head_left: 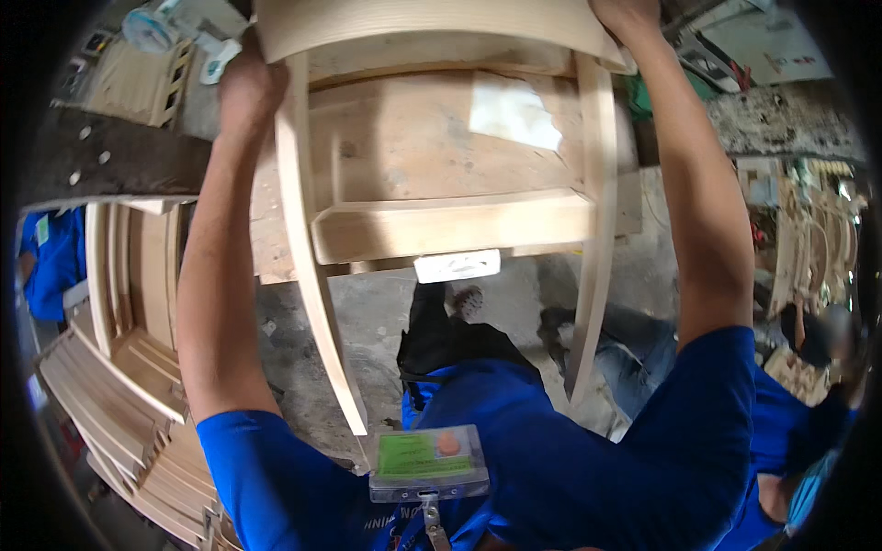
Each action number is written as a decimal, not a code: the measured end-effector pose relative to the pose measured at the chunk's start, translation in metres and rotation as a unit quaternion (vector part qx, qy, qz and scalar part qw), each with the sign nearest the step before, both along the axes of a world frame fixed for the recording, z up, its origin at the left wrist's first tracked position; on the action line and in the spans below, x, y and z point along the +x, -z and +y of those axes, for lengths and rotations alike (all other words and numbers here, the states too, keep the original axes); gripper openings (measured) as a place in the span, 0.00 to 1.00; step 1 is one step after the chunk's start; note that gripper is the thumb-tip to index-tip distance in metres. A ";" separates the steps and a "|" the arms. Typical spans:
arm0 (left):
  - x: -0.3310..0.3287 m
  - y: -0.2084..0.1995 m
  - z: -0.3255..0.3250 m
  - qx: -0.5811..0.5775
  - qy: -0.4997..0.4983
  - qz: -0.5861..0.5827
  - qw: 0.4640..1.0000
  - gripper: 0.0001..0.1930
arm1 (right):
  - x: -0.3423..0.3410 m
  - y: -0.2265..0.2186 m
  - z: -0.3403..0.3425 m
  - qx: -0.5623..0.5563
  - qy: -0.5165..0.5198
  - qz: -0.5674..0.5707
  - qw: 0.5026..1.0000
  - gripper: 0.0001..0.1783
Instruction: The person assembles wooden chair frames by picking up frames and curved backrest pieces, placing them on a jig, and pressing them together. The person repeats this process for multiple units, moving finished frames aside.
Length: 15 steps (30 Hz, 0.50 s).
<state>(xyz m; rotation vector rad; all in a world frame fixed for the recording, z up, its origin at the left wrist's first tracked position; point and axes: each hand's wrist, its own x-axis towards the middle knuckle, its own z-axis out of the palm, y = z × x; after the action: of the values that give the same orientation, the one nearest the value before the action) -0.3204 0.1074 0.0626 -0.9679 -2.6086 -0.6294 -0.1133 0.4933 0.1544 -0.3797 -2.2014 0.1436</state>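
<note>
Between my arms is a pale, unfinished wooden chair-back frame (455, 223). A broad curved rail (441, 18) forms its far end, and two long posts narrow toward my body, joined by a crosspiece. My left hand (250, 84) grips the far left corner, where the rail meets the left post (303, 230). At the opposite corner my right hand (628, 16) is closed on the rail's end, partly cut off by the picture's upper edge. Beneath the frame lies a worn wooden board (404, 138) with a torn white sheet (514, 110) on it.
A white block-like piece (457, 265) sits at the board's near edge. Stacked wooden chair parts (119, 395) stand on the left. A dark beam (119, 156) runs beyond my left forearm. A blue-shirted co-worker (795, 441) is close on the right; more wooden parts (808, 239) stand farther off.
</note>
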 end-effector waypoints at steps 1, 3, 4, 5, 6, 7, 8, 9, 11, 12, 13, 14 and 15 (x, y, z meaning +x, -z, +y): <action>-0.001 -0.007 0.003 -0.039 -0.026 -0.055 0.997 0.27 | 0.000 0.001 0.003 -0.002 0.001 0.008 1.000 0.24; -0.008 -0.015 -0.021 -0.107 0.031 -0.082 0.990 0.32 | -0.004 -0.003 -0.016 -0.006 -0.001 0.010 1.000 0.24; -0.012 -0.023 -0.037 -0.166 0.052 -0.104 0.979 0.34 | -0.007 -0.008 -0.031 -0.028 -0.021 -0.001 0.999 0.25; 0.003 -0.067 -0.029 -0.212 0.078 -0.144 0.963 0.36 | 0.006 -0.004 -0.013 -0.036 0.008 -0.003 0.999 0.25; -0.002 -0.101 -0.038 -0.229 0.090 -0.130 0.960 0.33 | 0.016 -0.008 -0.014 -0.050 0.006 0.006 0.999 0.25; -0.020 -0.137 -0.043 -0.148 0.093 -0.230 0.957 0.28 | 0.014 -0.008 -0.012 -0.064 -0.002 0.005 0.998 0.25; -0.022 -0.165 -0.064 -0.037 0.080 -0.163 0.983 0.26 | 0.012 -0.008 -0.017 -0.073 -0.024 0.006 0.997 0.26; -0.038 -0.187 -0.052 0.078 0.120 -0.118 0.983 0.26 | 0.009 0.001 -0.004 -0.062 -0.028 0.027 0.997 0.26; -0.041 -0.211 -0.006 0.240 0.026 -0.089 0.966 0.31 | 0.012 -0.002 -0.005 -0.062 0.010 0.013 0.998 0.26; -0.043 -0.204 0.026 0.254 0.020 -0.048 0.966 0.30 | 0.015 0.002 -0.002 -0.072 0.024 0.011 0.997 0.26; -0.049 -0.168 0.006 0.250 0.015 -0.002 0.968 0.30 | 0.010 -0.009 -0.038 -0.068 -0.022 0.019 0.997 0.26; -0.060 -0.133 0.061 0.179 0.015 0.054 0.982 0.29 | 0.007 0.004 -0.016 -0.082 -0.014 0.019 0.996 0.27; -0.072 -0.104 0.075 0.130 -0.002 0.085 0.988 0.28 | 0.001 0.009 -0.020 -0.081 -0.006 0.014 0.997 0.28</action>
<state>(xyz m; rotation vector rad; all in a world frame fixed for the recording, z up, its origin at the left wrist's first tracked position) -0.3927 0.1826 0.1665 -0.8915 -2.3105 -0.8229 -0.1121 0.4730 0.1457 -0.4517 -2.1715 0.3333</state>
